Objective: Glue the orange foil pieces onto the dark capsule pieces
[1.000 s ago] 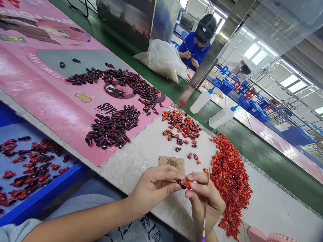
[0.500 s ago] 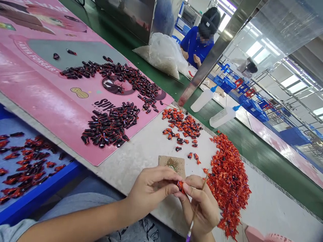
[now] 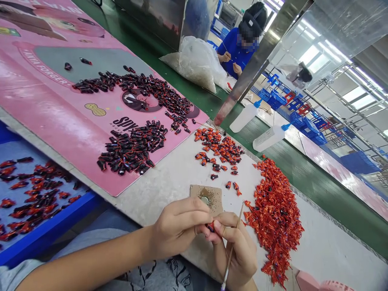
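Observation:
My left hand (image 3: pixel 180 228) and my right hand (image 3: pixel 238 248) meet low in the middle, pinching a small red-and-black piece (image 3: pixel 211 227) between their fingertips. The fingers cover most of it. A thin wooden stick (image 3: pixel 229 258) with a white and purple lower end also lies across my right hand, tucked in its fingers. Just behind the hands sits a piece of brown cardboard (image 3: pixel 214 198) with dark specks and a small round pale thing on it. To the right spreads a big heap of red pieces (image 3: pixel 277 214); farther back lies a smaller group of red-and-black pieces (image 3: pixel 222 145).
Piles of mostly black pieces (image 3: pixel 130 149) cover part of a pink printed mat (image 3: pixel 75 149). A blue tray (image 3: pixel 57 224) with more pieces is at lower left. Two white bottles (image 3: pixel 268 138), a clear bag (image 3: pixel 197 66) and a metal post (image 3: pixel 242 85) stand beyond. A co-worker (image 3: pixel 235 48) sits opposite.
Both my hands have shifted slightly left with the small piece, its dark side now showing more. The stick has tilted a little with my right hand.

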{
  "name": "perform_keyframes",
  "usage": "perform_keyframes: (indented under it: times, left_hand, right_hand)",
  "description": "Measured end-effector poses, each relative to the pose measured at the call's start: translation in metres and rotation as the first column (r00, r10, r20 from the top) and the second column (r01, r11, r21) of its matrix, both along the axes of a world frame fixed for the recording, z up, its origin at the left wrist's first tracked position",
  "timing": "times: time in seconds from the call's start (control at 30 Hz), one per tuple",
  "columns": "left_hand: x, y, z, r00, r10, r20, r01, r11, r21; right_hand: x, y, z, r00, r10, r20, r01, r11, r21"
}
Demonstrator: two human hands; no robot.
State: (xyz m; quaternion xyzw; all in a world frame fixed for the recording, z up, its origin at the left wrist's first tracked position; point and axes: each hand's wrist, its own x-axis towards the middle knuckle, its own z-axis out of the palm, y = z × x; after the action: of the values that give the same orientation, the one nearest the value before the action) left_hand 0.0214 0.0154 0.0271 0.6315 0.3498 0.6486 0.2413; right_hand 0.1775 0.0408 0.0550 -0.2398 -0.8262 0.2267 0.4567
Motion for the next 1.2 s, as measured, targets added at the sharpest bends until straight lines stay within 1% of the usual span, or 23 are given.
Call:
perform_keyframes:
  times: [0.07, 0.13, 0.23, 0.3, 0.37, 0.43, 0.5, 0.63, 0.7, 0.87, 0.97, 1.03, 1.07, 1.1, 1.13, 1.17, 1.2]
  left_hand:
    - [-0.002, 0.002, 0.003, 1.000, -0.012, 0.022, 0.013, 0.998, -0.061]
    - [-0.002, 0.003, 0.004, 0.998, -0.018, 0.060, 0.027, 0.987, -0.157]
    - [-0.002, 0.003, 0.005, 0.991, -0.107, 0.077, 0.127, 0.937, -0.326]
    - [-0.001, 0.002, 0.007, 0.982, -0.178, 0.060, 0.188, 0.908, -0.374]
    - [0.000, 0.001, 0.008, 0.979, -0.195, 0.054, 0.201, 0.904, -0.376]
    - [0.000, 0.000, 0.009, 0.981, -0.186, 0.058, 0.194, 0.914, -0.355]
    - [0.001, -0.001, 0.008, 0.982, -0.181, 0.044, 0.186, 0.930, -0.319]
    - [0.000, -0.003, 0.007, 0.982, -0.186, -0.018, 0.177, 0.959, -0.222]
    - [0.000, -0.003, 0.006, 0.982, -0.185, -0.045, 0.172, 0.965, -0.196]
    - [0.002, -0.005, 0.004, 0.978, -0.194, -0.069, 0.179, 0.967, -0.181]
    - [0.006, -0.006, 0.001, 0.977, -0.207, -0.047, 0.192, 0.958, -0.211]
    - [0.005, -0.002, 0.001, 0.978, -0.200, -0.059, 0.180, 0.952, -0.247]
    - [0.004, 0.002, 0.001, 0.977, -0.187, -0.103, 0.153, 0.949, -0.276]
    - [0.002, 0.009, 0.002, 0.964, -0.172, -0.200, 0.102, 0.942, -0.321]
    - [-0.001, 0.017, 0.004, 0.929, -0.158, -0.333, 0.026, 0.929, -0.369]
    - [-0.004, 0.027, 0.006, 0.864, -0.149, -0.481, -0.071, 0.910, -0.408]
    - [-0.008, 0.037, 0.008, 0.766, -0.151, -0.625, -0.178, 0.884, -0.433]
  right_hand:
    - [0.001, 0.003, 0.002, 1.000, -0.014, -0.006, 0.014, 1.000, 0.019]
    - [0.001, 0.004, 0.003, 0.999, -0.043, -0.008, 0.044, 0.999, 0.031]
    - [0.003, 0.004, 0.002, 0.998, -0.065, 0.013, 0.064, 0.997, 0.046]
    - [0.004, 0.004, 0.000, 0.998, -0.046, 0.041, 0.045, 0.998, 0.032]
    - [0.006, 0.005, -0.002, 0.997, -0.040, 0.067, 0.041, 0.999, -0.011]
    - [0.006, 0.006, -0.003, 0.996, -0.047, 0.071, 0.053, 0.996, -0.077]
    - [0.005, 0.007, -0.002, 0.997, -0.027, 0.072, 0.037, 0.989, -0.143]
    - [-0.002, 0.009, 0.003, 0.985, 0.120, 0.128, -0.083, 0.962, -0.261]
    - [-0.004, 0.008, 0.006, 0.980, 0.161, 0.118, -0.118, 0.945, -0.304]
    - [-0.004, 0.006, 0.008, 0.983, 0.161, 0.084, -0.127, 0.941, -0.313]
    - [-0.002, 0.006, 0.004, 0.979, 0.150, 0.142, -0.102, 0.950, -0.295]
    - [0.000, 0.010, 0.000, 0.975, 0.111, 0.193, -0.059, 0.965, -0.256]
    - [0.002, 0.012, -0.003, 0.974, 0.063, 0.219, -0.012, 0.974, -0.226]
    - [0.005, 0.016, -0.005, 0.970, -0.005, 0.244, 0.053, 0.981, -0.188]
    - [0.008, 0.020, -0.008, 0.959, -0.084, 0.269, 0.127, 0.981, -0.145]
    - [0.012, 0.025, -0.010, 0.943, -0.166, 0.290, 0.203, 0.974, -0.103]
    - [0.016, 0.029, -0.012, 0.923, -0.238, 0.303, 0.270, 0.961, -0.066]
